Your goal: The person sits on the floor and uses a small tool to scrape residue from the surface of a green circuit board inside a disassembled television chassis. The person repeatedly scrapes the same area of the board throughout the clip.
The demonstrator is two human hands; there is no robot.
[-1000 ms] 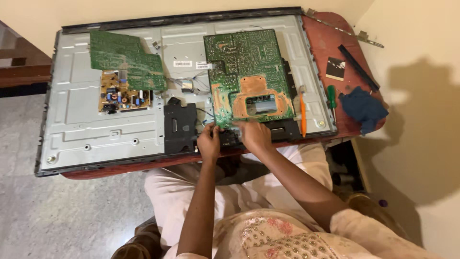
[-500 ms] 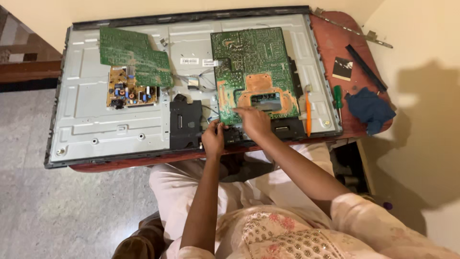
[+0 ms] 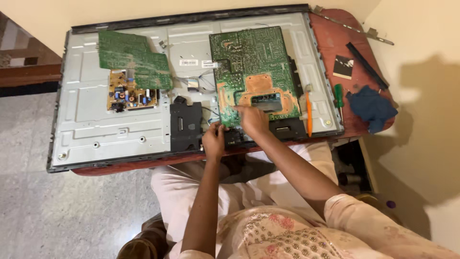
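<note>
A cream-walled room with a speckled grey floor held a reddish-brown counter (image 3: 330,36), and on it lay an opened flat television panel (image 3: 91,115), back side up. Nearest the seated person, the left hand (image 3: 214,140) sat at the panel's lower edge, fingers pinched together on something small I could not make out. Just beside it the right hand (image 3: 252,120) rested on the bottom edge of the large green circuit board (image 3: 251,62), fingers spread and pressing down. There were two green boards and one smaller yellow board (image 3: 127,95). One orange-handled tool (image 3: 309,115) and one green-handled screwdriver (image 3: 339,96) lay to the right, near one blue cloth (image 3: 371,108). Two small white rectangular labels (image 3: 189,62) sat farther up, mid-panel.
</note>
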